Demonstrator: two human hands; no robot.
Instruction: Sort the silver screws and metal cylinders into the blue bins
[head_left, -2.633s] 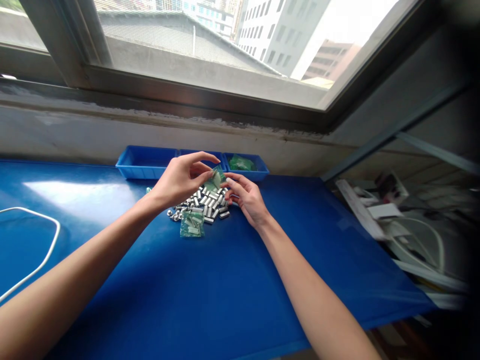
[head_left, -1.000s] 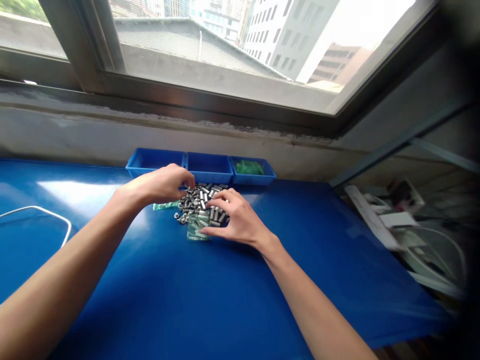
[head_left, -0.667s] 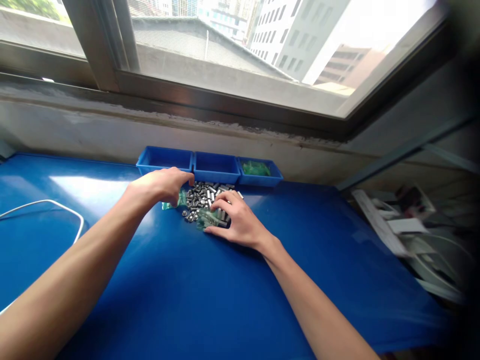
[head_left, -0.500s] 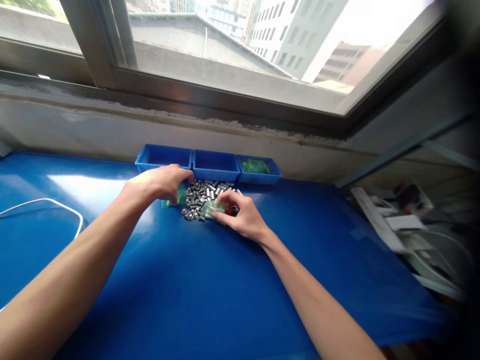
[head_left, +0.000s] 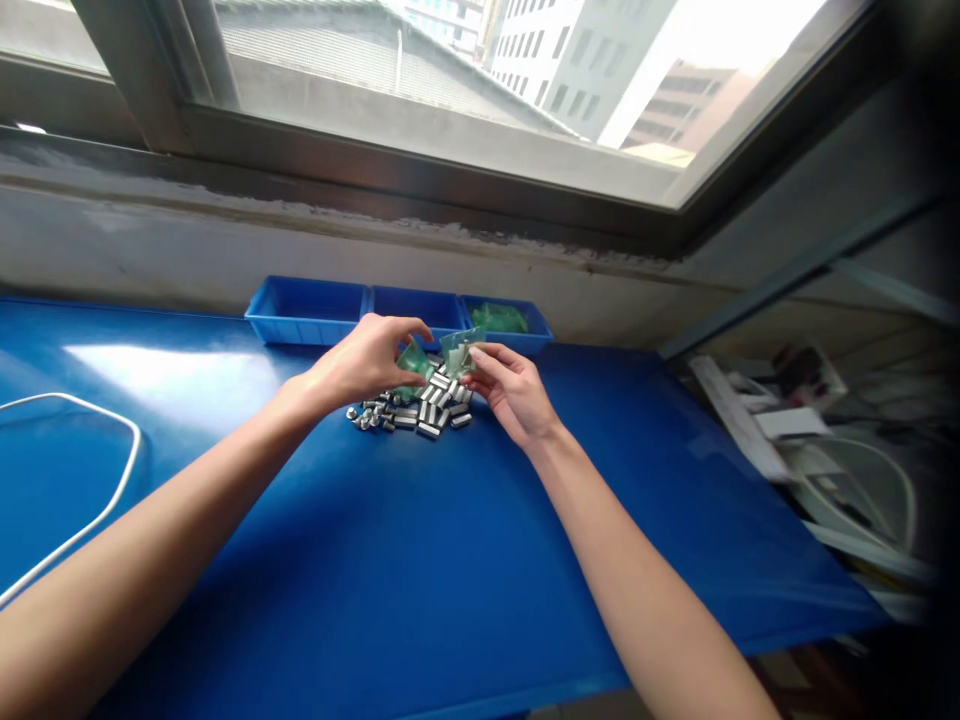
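Observation:
My left hand (head_left: 375, 355) is over the back of the metal parts, thumb and fingers curled round a small green plastic bag (head_left: 412, 362). To its right, my right hand (head_left: 517, 388) pinches another see-through greenish bag (head_left: 457, 350) between thumb and fingers and holds it up. Pale shapes show inside that bag, too small to name. Below both hands lies a loose pile of small silvery metal cylinders (head_left: 429, 430), with shorter round pieces (head_left: 365, 418) at its left side.
Three joined blue bins stand along the wall: a left bin (head_left: 300, 330), a middle bin (head_left: 420, 300) partly behind my hands, and a right bin (head_left: 536, 340) containing green bags (head_left: 499, 318). A white cable (head_left: 124, 470) curves across the blue table (head_left: 390, 580) at left.
My left hand has moved right with the green bag. The right hand has lifted its bag off the pile towards the bins, uncovering more cylinders. The view has shifted slightly.

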